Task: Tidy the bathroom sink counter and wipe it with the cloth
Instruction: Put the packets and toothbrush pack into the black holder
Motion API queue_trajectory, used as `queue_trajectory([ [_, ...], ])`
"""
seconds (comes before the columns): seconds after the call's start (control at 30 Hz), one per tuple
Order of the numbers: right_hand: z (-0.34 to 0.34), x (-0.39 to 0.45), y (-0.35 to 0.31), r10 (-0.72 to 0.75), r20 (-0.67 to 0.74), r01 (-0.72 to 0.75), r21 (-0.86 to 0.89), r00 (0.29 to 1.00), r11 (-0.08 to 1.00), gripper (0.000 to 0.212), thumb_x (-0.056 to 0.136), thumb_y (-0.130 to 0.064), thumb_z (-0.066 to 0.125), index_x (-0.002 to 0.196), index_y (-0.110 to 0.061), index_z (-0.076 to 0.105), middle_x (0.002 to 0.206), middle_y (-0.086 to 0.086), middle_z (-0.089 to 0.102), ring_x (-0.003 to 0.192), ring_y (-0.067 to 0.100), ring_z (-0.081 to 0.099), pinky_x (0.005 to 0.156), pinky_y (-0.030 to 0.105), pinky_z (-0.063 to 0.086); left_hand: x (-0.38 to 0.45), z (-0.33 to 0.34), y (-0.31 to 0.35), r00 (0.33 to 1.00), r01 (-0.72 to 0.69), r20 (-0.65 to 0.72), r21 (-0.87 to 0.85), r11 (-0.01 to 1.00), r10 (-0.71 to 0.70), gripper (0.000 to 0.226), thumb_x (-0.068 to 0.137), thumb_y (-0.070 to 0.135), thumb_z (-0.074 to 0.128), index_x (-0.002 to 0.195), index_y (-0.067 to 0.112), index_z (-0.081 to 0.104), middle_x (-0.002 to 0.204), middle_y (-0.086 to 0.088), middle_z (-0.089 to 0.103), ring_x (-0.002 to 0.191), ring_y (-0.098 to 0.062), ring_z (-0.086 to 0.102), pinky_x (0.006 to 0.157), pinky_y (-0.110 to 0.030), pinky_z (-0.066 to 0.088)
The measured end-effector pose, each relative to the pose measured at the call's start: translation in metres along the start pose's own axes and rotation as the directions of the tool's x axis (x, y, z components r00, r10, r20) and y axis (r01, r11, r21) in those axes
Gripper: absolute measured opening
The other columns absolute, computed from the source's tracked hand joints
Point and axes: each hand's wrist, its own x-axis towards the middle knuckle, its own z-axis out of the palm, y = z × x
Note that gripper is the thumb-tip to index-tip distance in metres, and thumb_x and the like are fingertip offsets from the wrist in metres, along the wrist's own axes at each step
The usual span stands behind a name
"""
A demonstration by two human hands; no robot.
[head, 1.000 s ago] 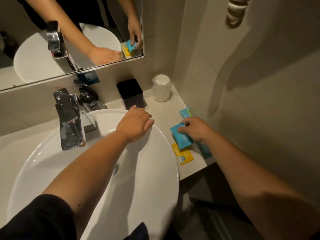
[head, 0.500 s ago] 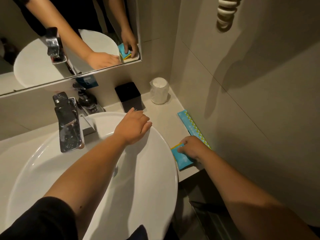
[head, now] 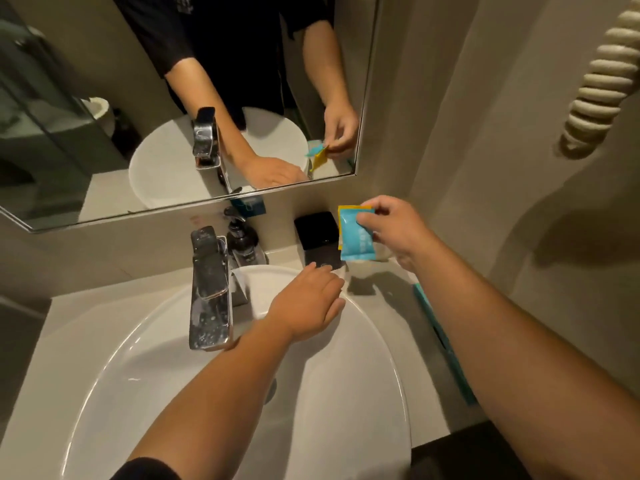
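My right hand [head: 394, 230] holds a blue sachet [head: 356, 240] with a yellow sachet [head: 343, 208] stacked behind it, lifted above the back right of the counter [head: 388, 292], next to the black box [head: 317, 237]. My left hand [head: 308, 303] rests palm down on the far rim of the white basin [head: 363, 393], fingers slightly spread and holding nothing. A long blue packet [head: 446, 348] lies on the counter by the right wall, partly hidden by my right forearm. No cloth is in view.
A chrome tap [head: 207, 289] stands at the basin's back left, with a dark soap pump bottle [head: 242, 237] behind it. The mirror [head: 173, 98] covers the back wall. A coiled cord [head: 602, 88] hangs on the right wall. The counter edge drops off at the lower right.
My right hand has picked the blue and yellow sachets up from the counter's front right and carried them back towards the black box. The left hand stays on the basin rim.
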Motion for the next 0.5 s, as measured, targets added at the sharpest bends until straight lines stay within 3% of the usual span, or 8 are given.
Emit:
queue_trajectory([
  [0.1,0.030,0.035,-0.005,-0.047,0.010,0.048,-0.052,0.999,0.997,0.015,0.085,-0.007,0.067,0.084,-0.022,0.063,0.078,0.000,0.059,0.071,0.013,0.059,0.063,0.026,0.053,0.000,0.002,-0.003,0.999,-0.022,-0.041,0.005,1.000,0.023,0.038,0.096,0.037,0.036,0.116,0.011,0.056,0.118,-0.009,0.061,0.124,-0.029,0.045,0.113,-0.038,0.015],
  [0.17,0.043,0.051,-0.001,-0.041,0.017,0.042,-0.056,0.999,0.998,0.013,0.085,-0.009,0.067,0.084,-0.021,0.064,0.080,0.001,0.062,0.075,0.016,0.061,0.069,0.035,0.053,0.000,0.002,-0.004,0.998,-0.029,-0.057,0.006,1.000,0.030,0.035,0.096,0.035,0.038,0.114,0.012,0.057,0.115,-0.008,0.062,0.123,-0.029,0.045,0.111,-0.035,0.014],
  [0.33,0.059,0.070,0.015,-0.034,-0.009,0.032,-0.124,0.999,0.992,0.013,0.084,-0.012,0.068,0.097,-0.010,0.066,0.096,0.011,0.069,0.085,0.022,0.066,0.079,0.038,0.056,0.001,0.005,-0.002,0.997,-0.030,-0.067,0.014,0.999,0.031,0.033,0.097,0.035,0.039,0.112,0.012,0.058,0.114,-0.007,0.062,0.121,-0.027,0.046,0.111,-0.037,0.018],
  [0.43,0.064,0.072,0.025,-0.019,0.000,0.019,-0.209,1.000,0.978,0.007,0.081,-0.017,0.071,0.087,-0.021,0.069,0.090,0.006,0.069,0.086,0.023,0.067,0.084,0.043,0.056,0.003,0.004,-0.002,0.997,-0.036,-0.074,0.012,0.999,0.036,0.033,0.097,0.035,0.039,0.109,0.012,0.058,0.111,-0.008,0.063,0.119,-0.028,0.048,0.109,-0.036,0.019],
  [0.5,0.067,0.075,0.035,-0.037,-0.019,0.030,-0.286,0.999,0.958,0.003,0.071,-0.033,0.074,0.072,-0.032,0.071,0.091,0.005,0.069,0.088,0.024,0.067,0.086,0.045,0.056,0.003,0.004,-0.002,0.996,-0.037,-0.078,0.012,0.999,0.038,0.033,0.097,0.035,0.039,0.109,0.011,0.059,0.110,-0.008,0.064,0.117,-0.028,0.050,0.108,-0.036,0.021],
])
